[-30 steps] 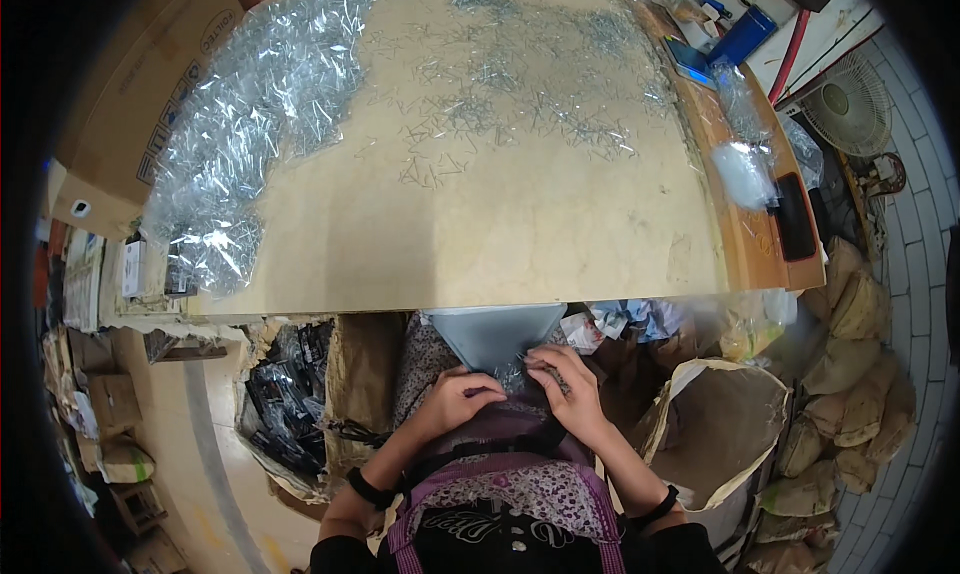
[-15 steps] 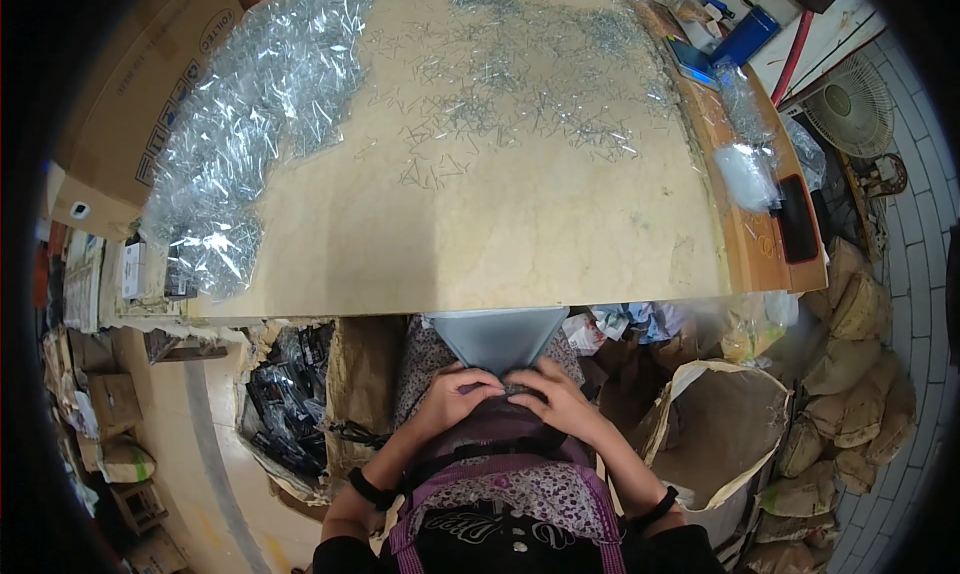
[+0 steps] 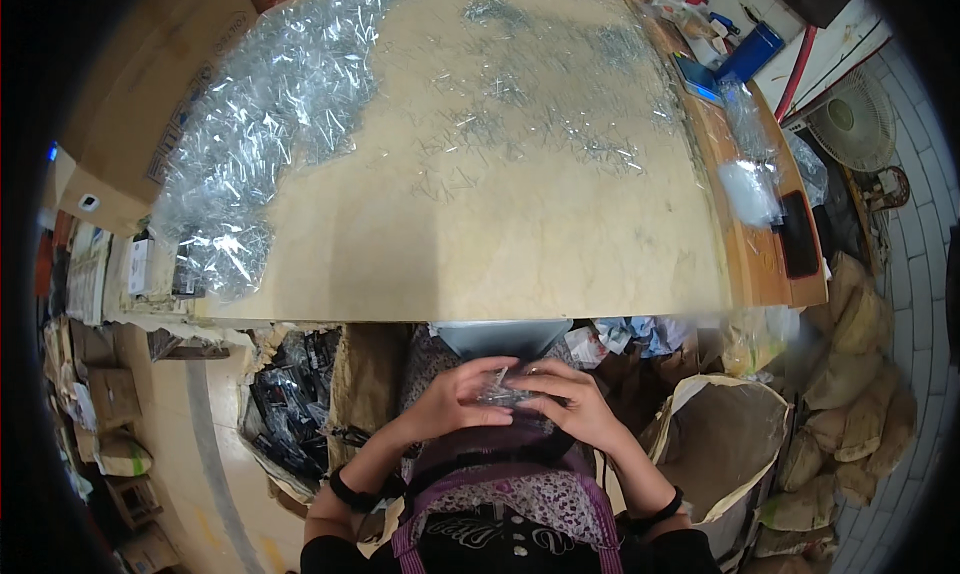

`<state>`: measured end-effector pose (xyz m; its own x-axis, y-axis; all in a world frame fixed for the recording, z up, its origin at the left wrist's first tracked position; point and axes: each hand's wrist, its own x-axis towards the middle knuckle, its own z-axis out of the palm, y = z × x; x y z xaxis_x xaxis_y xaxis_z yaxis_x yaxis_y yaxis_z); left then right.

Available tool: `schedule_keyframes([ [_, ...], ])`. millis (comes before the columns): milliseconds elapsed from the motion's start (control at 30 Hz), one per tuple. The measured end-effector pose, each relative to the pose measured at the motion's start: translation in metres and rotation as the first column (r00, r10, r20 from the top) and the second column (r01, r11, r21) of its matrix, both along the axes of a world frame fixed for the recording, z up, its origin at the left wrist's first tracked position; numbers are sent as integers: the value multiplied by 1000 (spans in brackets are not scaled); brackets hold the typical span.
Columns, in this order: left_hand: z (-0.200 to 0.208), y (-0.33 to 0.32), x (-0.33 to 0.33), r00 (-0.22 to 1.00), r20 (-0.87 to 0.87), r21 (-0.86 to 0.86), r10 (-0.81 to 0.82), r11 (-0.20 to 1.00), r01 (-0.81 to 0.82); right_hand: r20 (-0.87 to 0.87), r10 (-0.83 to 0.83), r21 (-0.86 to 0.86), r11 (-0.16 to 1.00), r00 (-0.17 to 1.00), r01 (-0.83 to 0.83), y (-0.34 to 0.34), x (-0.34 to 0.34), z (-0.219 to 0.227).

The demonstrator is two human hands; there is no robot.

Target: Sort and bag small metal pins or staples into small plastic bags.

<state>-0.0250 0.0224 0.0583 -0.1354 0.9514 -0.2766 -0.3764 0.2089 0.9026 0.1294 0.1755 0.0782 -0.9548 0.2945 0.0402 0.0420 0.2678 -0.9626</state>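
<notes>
Plainly, head view: a clear packet point(image 3: 500, 391) held up on the body side of the worktop point(image 3: 350, 264)
Left hand point(image 3: 445, 404) and right hand point(image 3: 580, 406) have it between half-curled fingers; it lies rightward of one, leftward of the other, long axis seemingly crosswise, neither hand clearly nearer

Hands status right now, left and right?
Left hand: curled, holding a small clear packet.
Right hand: curled, holding the same packet from its right side.
</notes>
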Motion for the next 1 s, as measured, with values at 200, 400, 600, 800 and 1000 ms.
schedule_keyframes([
  [200,8,14,-8,995,58,21,84,996,-86,-142,6,302,953,990,38,16,-20,17],
  [400,8,17,-11,997,1,3,76,997,-76,-129,-178,359,909,976,213,17,-42,42],
  [600,23,18,-18,980,-153,57,125,991,-117,-134,-11,226,973,991,41,38,-55,42],
  [800,43,23,-45,889,-222,327,401,889,-320,-251,-199,844,434,947,315,100,-84,55],
  [1000,46,63,-57,620,-567,456,542,834,-312,-264,28,598,789,964,140,85,-105,59],
])
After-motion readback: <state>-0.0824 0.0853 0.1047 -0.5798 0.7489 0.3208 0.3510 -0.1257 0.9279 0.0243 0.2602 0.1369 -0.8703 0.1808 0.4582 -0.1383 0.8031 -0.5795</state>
